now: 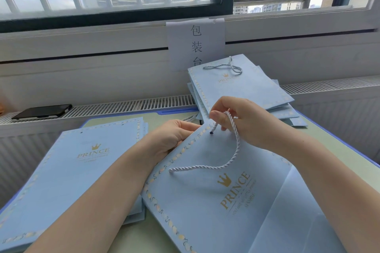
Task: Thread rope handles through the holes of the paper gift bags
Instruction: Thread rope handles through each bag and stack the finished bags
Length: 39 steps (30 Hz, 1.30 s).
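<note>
We work on a flat pale-blue paper gift bag with a gold crown and "PRINCE" print (216, 201), lying on the pale green desk with a blue rim (349, 150), its mouth end turned away from us. Our right hand (244, 117) pinches a twisted white-grey rope handle (234, 150) close to its end, thumb and fingers curled round the cord just above the small dark hole (211, 133) near the bag's top edge; the cord's end runs down to that hole, though we cannot tell whether the tip is through. The rest of the rope loops loosely across the bag's face, its other end free. Our left hand (172, 135) grips the bag's top corner, fingers tucked behind the paper.

The rope is soft and limp, so we judge it needs holding right near the tip, or it will buckle instead of entering. The paper is light and fairly stiff but creases easily and could tear at the hole if we tug sideways. The bag will slide on the smooth desk unless the left hand pins it.

To the left lies a stack of unthreaded pale-blue bags (72, 160); beyond, a pile of finished bags with rope handles (236, 88). A black phone (43, 111) rests on the white radiator grille (133, 103).
</note>
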Available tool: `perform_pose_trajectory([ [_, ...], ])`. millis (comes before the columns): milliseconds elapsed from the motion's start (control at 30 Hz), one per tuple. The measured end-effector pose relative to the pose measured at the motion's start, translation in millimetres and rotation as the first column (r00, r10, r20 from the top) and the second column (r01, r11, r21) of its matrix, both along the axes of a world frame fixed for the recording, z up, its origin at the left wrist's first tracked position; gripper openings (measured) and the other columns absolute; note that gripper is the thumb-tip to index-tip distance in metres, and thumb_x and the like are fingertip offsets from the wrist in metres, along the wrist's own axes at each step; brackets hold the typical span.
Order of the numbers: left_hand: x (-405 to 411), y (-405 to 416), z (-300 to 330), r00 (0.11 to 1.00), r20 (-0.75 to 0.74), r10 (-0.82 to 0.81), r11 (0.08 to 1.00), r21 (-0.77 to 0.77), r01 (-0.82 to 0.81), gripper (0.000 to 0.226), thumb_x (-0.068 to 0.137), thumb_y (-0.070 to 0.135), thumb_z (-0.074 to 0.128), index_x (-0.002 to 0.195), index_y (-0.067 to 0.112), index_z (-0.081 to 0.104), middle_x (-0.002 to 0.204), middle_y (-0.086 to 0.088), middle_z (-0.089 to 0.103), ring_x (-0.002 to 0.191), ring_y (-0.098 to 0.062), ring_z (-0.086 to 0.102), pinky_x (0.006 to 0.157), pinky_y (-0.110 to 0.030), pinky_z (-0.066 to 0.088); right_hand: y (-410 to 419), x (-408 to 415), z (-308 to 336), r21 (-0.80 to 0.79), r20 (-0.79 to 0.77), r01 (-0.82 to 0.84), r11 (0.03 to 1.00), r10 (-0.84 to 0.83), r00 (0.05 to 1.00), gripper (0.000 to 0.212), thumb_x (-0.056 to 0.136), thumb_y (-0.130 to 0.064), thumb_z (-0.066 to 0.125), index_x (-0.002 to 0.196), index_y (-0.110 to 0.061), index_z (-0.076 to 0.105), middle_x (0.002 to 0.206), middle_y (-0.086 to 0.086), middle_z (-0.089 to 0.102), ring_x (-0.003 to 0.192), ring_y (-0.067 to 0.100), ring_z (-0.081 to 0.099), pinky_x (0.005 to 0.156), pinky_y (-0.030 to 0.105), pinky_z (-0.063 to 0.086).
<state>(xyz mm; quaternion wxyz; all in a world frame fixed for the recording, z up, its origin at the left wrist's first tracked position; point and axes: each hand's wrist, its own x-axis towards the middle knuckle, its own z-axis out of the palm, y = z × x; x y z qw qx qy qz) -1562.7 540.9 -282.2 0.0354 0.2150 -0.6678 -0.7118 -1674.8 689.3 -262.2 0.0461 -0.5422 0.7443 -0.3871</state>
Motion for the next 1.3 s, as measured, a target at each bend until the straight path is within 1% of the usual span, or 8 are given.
perform_pose_trajectory([
  [167, -2.1, -2.1, -2.2, 0.999, 0.035, 0.038, 0.999, -0.028, -0.037, 0.019, 0.082, -0.006, 0.061, 0.092, 0.004, 0.072, 0.072, -0.013, 0.071, 0.048, -0.018, 0.064, 0.042, -0.021, 0.051, -0.2, -0.5, -0.9, 0.027, -0.008, 0.003, 1.000, -0.002, 1.000, 0.013, 0.094, -0.032, 0.053, 0.083, -0.027, 0.055, 0.077, -0.008, 0.059, 0.077, 0.013, 0.058, 0.072, 0.027, 0.045],
  [300, -3.6, -3.3, -2.6, 0.996, 0.046, 0.072, 0.996, -0.057, -0.070, 0.020, 0.083, -0.010, 0.059, 0.092, 0.002, 0.072, 0.070, -0.013, 0.070, 0.046, -0.018, 0.065, 0.041, -0.021, 0.051, -0.5, -2.7, -3.3, 0.032, 0.047, -0.006, 0.999, 0.004, 0.999, 0.023, 0.098, -0.028, 0.045, 0.088, -0.016, 0.061, 0.079, 0.000, 0.061, 0.072, 0.016, 0.059, 0.076, 0.036, 0.050],
  [433, -6.4, -6.3, -6.6, 0.995, 0.056, 0.079, 0.987, -0.143, -0.070, 0.023, 0.082, -0.011, 0.060, 0.086, 0.006, 0.075, 0.078, -0.016, 0.072, 0.051, -0.021, 0.065, 0.050, -0.026, 0.056, -0.7, -3.0, -6.0, 0.068, 0.089, 0.006, 0.998, -0.012, 0.996, 0.029, 0.101, -0.018, 0.038, 0.085, -0.015, 0.062, 0.072, -0.004, 0.057, 0.065, 0.011, 0.052, 0.074, 0.033, 0.047],
  [633, -0.3, -11.7, -12.3, 0.999, 0.033, -0.028, 0.989, -0.145, 0.032, 0.021, 0.082, -0.004, 0.063, 0.089, 0.011, 0.077, 0.087, -0.016, 0.069, 0.068, -0.024, 0.053, 0.057, -0.028, 0.039, -6.2, -3.4, -13.0, 0.123, 0.121, 0.036, 0.992, -0.051, 0.991, 0.036, 0.093, -0.001, 0.039, 0.081, -0.028, 0.060, 0.078, -0.004, 0.057, 0.069, 0.014, 0.054, 0.068, 0.032, 0.048],
  [767, 0.5, -9.0, -10.7, 0.995, 0.045, -0.092, 0.981, -0.165, 0.098, 0.019, 0.085, -0.003, 0.061, 0.100, 0.003, 0.072, 0.087, -0.016, 0.071, 0.059, -0.020, 0.064, 0.053, -0.026, 0.052, -8.0, -3.4, -15.3, 0.124, 0.148, 0.020, 0.992, -0.038, 0.988, 0.042, 0.093, -0.001, 0.036, 0.077, -0.032, 0.060, 0.075, -0.006, 0.059, 0.067, 0.013, 0.055, 0.070, 0.034, 0.050],
  [967, -0.5, -7.9, -13.5, 0.990, 0.095, -0.104, 0.964, -0.235, 0.124, 0.017, 0.089, -0.004, 0.056, 0.088, 0.007, 0.069, 0.078, -0.013, 0.068, 0.053, -0.018, 0.062, 0.048, -0.023, 0.050, -8.5, -2.6, -17.8, 0.136, 0.145, 0.001, 0.991, -0.021, 0.989, 0.042, 0.097, -0.006, 0.033, 0.078, -0.032, 0.060, 0.077, -0.004, 0.061, 0.072, 0.015, 0.058, 0.076, 0.039, 0.052],
  [1167, 0.0, -2.1, -13.2, 0.995, 0.097, -0.014, 0.946, -0.323, 0.044, 0.028, 0.098, 0.025, 0.050, 0.095, 0.004, 0.069, 0.076, -0.009, 0.068, 0.054, -0.016, 0.059, 0.050, -0.021, 0.046, -8.2, -3.3, -17.1, 0.082, 0.161, -0.020, 0.996, 0.007, 0.987, 0.035, 0.097, -0.003, 0.033, 0.085, -0.018, 0.063, 0.074, -0.001, 0.056, 0.066, 0.017, 0.057, 0.069, 0.038, 0.050],
  [1300, 4.5, -3.3, -6.3, 0.989, 0.144, 0.018, 0.891, -0.451, 0.050, 0.044, 0.098, 0.037, 0.048, 0.091, -0.001, 0.069, 0.088, -0.023, 0.066, 0.073, -0.029, 0.054, 0.064, -0.034, 0.039, -6.2, -4.2, -7.4, -0.075, 0.142, -0.028, 0.997, 0.038, 0.989, 0.030, 0.098, -0.004, 0.040, 0.085, -0.015, 0.064, 0.067, 0.000, 0.053, 0.051, 0.006, 0.046, 0.058, 0.021, 0.040],
])
